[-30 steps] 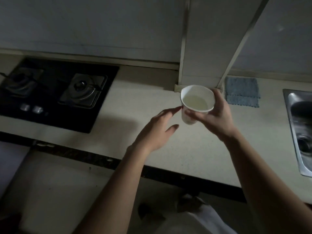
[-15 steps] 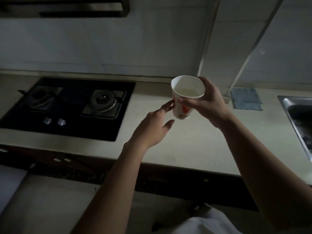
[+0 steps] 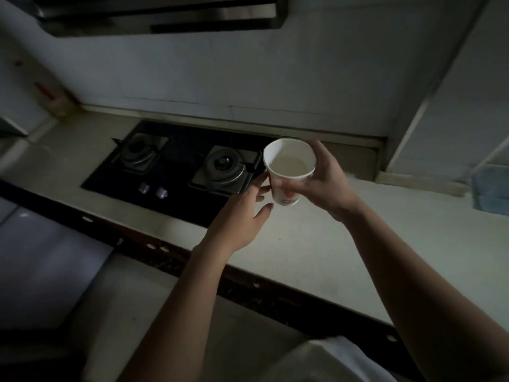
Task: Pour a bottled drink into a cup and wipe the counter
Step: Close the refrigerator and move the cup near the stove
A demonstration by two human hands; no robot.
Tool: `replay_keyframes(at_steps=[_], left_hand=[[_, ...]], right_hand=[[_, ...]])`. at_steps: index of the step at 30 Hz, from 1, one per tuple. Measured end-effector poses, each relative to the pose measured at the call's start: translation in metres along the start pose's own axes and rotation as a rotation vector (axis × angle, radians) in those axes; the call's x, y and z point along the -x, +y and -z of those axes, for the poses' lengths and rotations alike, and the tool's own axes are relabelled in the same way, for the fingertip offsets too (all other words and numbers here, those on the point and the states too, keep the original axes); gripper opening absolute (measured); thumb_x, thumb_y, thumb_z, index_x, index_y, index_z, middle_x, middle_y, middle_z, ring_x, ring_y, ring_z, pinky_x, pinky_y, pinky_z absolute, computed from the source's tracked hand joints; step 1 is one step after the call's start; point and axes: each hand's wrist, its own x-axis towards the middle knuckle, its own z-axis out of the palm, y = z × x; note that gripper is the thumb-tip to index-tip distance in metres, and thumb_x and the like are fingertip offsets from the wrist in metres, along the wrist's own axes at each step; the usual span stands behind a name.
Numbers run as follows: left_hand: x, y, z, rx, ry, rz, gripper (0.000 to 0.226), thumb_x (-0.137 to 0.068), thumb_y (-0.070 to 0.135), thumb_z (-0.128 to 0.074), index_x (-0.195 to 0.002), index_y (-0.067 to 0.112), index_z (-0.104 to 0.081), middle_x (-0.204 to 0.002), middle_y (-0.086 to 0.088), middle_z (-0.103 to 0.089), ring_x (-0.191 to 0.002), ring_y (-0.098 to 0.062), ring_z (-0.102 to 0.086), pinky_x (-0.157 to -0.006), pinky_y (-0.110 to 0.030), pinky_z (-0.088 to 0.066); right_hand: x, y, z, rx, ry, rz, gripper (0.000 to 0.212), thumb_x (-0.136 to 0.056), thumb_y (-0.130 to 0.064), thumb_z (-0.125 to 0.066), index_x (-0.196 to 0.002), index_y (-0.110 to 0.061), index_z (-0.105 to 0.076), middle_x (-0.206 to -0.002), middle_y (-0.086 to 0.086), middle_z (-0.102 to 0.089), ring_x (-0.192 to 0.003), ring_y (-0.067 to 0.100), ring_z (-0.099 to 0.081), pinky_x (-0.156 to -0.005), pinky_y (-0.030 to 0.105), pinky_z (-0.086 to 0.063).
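Observation:
A white paper cup with a red mark on its side holds pale liquid and is raised above the light counter. My right hand grips the cup from its right side, fingers wrapped around the wall. My left hand is beside it on the left, fingers straight, with the fingertips touching the cup's lower left side. A blue cloth lies on the counter at the far right edge. No bottle is in view.
A black two-burner gas hob is set in the counter left of the cup. A range hood hangs above it. A tiled wall runs behind, with a boxed column at the right. The counter's dark front edge runs diagonally below my arms.
My right hand has lifted the cup off the counter and carried it left toward the hob. My left hand followed beside it. The view swung left, so the sink is out of sight.

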Motion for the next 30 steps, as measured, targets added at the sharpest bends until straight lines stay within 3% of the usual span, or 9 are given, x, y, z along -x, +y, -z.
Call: replay_keyframes(at_steps=[5, 10, 16, 23, 28, 30], left_hand=[[-0.02, -0.022, 0.005, 0.016, -0.01, 0.062, 0.058, -0.098, 0.025, -0.057, -0.15, 0.031, -0.033, -0.142, 0.013, -0.054, -0.129, 0.001, -0.05, -0.108, -0.032, -0.044], [-0.042, -0.052, 0.001, 0.052, -0.037, 0.075, 0.056, -0.098, 0.024, -0.057, -0.15, 0.027, -0.036, -0.143, 0.009, -0.053, -0.128, 0.001, -0.049, -0.106, -0.027, -0.043], [-0.094, -0.099, 0.005, 0.081, -0.136, 0.011, 0.047, -0.099, 0.018, -0.053, -0.144, 0.026, -0.044, -0.14, 0.012, -0.056, -0.126, -0.001, -0.053, -0.107, -0.039, -0.046], [-0.152, -0.151, 0.013, 0.031, -0.305, -0.066, 0.048, -0.099, 0.015, -0.054, -0.143, 0.031, -0.045, -0.133, 0.005, -0.062, -0.122, -0.004, -0.058, -0.102, -0.034, -0.051], [-0.179, -0.174, 0.005, -0.096, -0.403, -0.105, 0.048, -0.098, 0.018, -0.052, -0.143, 0.031, -0.041, -0.111, 0.001, -0.07, -0.097, -0.015, -0.069, -0.081, -0.044, -0.059], [-0.187, -0.177, 0.002, -0.145, -0.428, -0.106, 0.049, -0.098, 0.016, -0.051, -0.144, 0.03, -0.04, -0.112, -0.001, -0.07, -0.096, -0.019, -0.069, -0.079, -0.046, -0.059]], right_hand=[[-0.029, 0.02, -0.016, 0.017, -0.07, -0.012, 0.086, -0.058, -0.043, -0.091, -0.129, -0.018, -0.049, -0.123, -0.006, -0.058, -0.113, 0.009, -0.057, -0.092, 0.039, -0.055], [-0.047, 0.043, -0.031, 0.059, -0.054, -0.041, 0.089, -0.055, -0.051, -0.088, -0.128, -0.018, -0.049, -0.122, -0.004, -0.058, -0.113, 0.012, -0.058, -0.09, 0.043, -0.056], [-0.069, 0.066, -0.052, 0.147, 0.074, -0.024, 0.084, -0.061, -0.041, -0.09, -0.127, -0.011, -0.05, -0.119, -0.002, -0.06, -0.109, 0.013, -0.06, -0.084, 0.043, -0.058], [-0.094, 0.098, -0.085, 0.198, 0.24, -0.166, 0.081, -0.06, -0.032, -0.093, -0.127, -0.01, -0.053, -0.117, 0.0, -0.061, -0.104, 0.006, -0.06, -0.08, 0.021, -0.055], [-0.107, 0.13, -0.101, 0.227, 0.312, -0.267, 0.08, -0.059, -0.014, -0.094, -0.127, -0.006, -0.052, -0.112, -0.003, -0.057, -0.096, -0.015, -0.054, -0.075, 0.007, -0.047], [-0.112, 0.141, -0.104, 0.236, 0.337, -0.297, 0.08, -0.058, -0.014, -0.094, -0.125, -0.006, -0.053, -0.111, -0.003, -0.057, -0.094, -0.015, -0.053, -0.073, 0.005, -0.045]])
